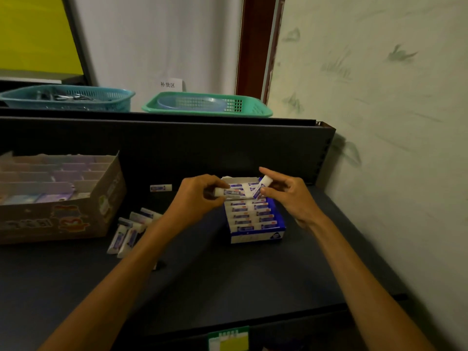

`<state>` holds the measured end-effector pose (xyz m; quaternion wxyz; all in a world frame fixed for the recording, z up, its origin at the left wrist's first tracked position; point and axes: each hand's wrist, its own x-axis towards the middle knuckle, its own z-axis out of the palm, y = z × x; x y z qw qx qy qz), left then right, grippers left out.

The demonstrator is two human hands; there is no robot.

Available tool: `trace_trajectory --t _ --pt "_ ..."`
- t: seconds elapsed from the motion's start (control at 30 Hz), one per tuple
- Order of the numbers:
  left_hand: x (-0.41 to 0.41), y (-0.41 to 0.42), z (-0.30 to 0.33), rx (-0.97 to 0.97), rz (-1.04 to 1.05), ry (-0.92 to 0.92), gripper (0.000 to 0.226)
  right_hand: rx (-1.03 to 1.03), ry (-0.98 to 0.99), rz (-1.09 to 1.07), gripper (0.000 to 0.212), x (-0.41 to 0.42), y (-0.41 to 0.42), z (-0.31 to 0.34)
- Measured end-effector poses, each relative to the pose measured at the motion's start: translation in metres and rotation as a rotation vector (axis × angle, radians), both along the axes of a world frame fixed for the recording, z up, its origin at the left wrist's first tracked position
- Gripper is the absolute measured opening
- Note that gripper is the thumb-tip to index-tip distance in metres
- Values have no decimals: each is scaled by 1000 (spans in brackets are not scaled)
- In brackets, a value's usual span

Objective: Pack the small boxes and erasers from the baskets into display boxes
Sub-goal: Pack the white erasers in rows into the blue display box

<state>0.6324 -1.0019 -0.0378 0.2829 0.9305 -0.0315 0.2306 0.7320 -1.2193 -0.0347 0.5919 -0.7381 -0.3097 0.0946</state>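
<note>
Above the blue-white cardboard display box (255,235), filled with rows of sleeved block erasers, the left hand (200,198) has its grip curled round one white eraser (219,191), the right hand (291,196) pinches another eraser (263,186) tilted, and at 9 o'clock about five loose erasers (131,229) lie on the dark surface (228,287).

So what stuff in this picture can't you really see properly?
- Loose erasers, head view: the left forearm hides part of the pile, so no count.
- Blue display box: both hands cover its far rows.
- Eraser label print: too small and blurred to read.
- Blue basket on the upper shelf: its contents are dark and indistinct.
- Brown cardboard box: cut off by the left edge.
</note>
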Motion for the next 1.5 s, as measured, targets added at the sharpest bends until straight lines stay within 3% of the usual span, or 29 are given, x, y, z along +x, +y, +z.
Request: trace_trajectory --t 0.07,0.33,0.5,0.67,0.9,1.2,1.5 --pt "6 -5 -1 2 17 11 32 -15 -5 -4 58 10 -3 -2" --pt "24 -20 -4 -4 91 71 33 -156 -179 105 29 40 -4 -4" --pt "31 -24 -9 67 147 136 35 -259 -294 164 31 49 0 -5" --pt "37 -28 -13 126 190 197 35 -299 -340 211 16 53 4 -6" --pt "46 -29 -20 229 254 269 36 -337 -342 206 35 58 6 -7" --pt "48 -27 -19 357 219 286 35 -657 -528 126 34 65 11 -19" --pt "45 -32 -7 478 162 304 39 -752 -572 130 37 65 15 -17"
